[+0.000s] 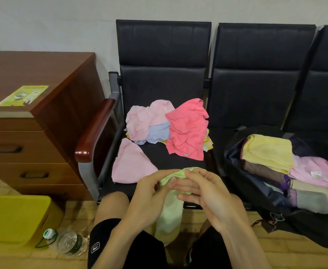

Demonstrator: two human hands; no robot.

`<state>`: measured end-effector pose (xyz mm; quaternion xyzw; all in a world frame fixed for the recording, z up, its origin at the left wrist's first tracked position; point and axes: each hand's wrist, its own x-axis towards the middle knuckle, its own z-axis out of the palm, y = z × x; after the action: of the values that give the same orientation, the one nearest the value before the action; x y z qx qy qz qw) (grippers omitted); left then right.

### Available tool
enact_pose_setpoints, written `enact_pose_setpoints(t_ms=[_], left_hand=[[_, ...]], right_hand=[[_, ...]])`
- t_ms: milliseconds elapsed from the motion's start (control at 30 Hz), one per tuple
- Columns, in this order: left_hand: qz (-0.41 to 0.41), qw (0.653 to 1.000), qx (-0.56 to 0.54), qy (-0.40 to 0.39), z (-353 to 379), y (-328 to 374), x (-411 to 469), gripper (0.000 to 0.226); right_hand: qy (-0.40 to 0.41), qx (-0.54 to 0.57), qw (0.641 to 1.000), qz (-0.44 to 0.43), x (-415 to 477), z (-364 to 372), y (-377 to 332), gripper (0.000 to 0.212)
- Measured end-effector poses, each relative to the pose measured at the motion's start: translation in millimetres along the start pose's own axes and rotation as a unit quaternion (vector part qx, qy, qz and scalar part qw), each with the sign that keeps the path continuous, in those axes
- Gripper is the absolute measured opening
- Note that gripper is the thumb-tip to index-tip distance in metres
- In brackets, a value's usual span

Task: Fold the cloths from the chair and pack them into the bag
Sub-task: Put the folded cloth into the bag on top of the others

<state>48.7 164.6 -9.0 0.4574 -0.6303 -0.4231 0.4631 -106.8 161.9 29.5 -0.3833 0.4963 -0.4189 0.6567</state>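
Note:
A light green cloth [170, 214] hangs between my knees in front of the black chair [159, 90]. My left hand [149, 197] pinches its top edge, and my right hand [204, 193] holds the same edge just beside it. On the seat lies a heap with a bright pink cloth [186, 129], pale pink cloth [145, 117] and a light blue cloth [158, 133]. A pale pink cloth [130, 164] lies alone at the seat's front left. The open black bag [237, 158] on the neighbouring seat holds folded cloths, a yellow cloth [268, 152] on top.
A wooden drawer cabinet [33, 133] stands left of the chair, with a green leaflet [22, 96] on it. On the floor at the left sit a yellow box [13, 218] and a plastic bottle [68, 242]. The chair's wooden armrest [95, 131] juts forward.

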Motion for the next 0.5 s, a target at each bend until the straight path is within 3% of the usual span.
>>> enact_pose_setpoints(t_ms=[133,333,433,500], left_hand=[[0.007,1.000,0.008,0.013,-8.3,6.7,17.8,0.022],[0.017,0.998,-0.046,-0.037,-26.0,25.3,46.3,0.027],[0.028,0.994,-0.059,-0.083,-29.5,39.7,56.8,0.030],[0.020,0.991,-0.052,-0.121,-34.4,46.0,62.8,0.034]], right_hand=[[0.006,-0.024,0.999,-0.033,0.3,-11.0,2.3,0.017],[0.108,0.000,0.992,-0.058,11.4,-38.9,19.5,0.051],[0.051,0.008,0.996,-0.070,22.0,-49.5,23.3,0.067],[-0.022,0.000,0.998,-0.067,26.5,-46.6,18.8,0.055]])
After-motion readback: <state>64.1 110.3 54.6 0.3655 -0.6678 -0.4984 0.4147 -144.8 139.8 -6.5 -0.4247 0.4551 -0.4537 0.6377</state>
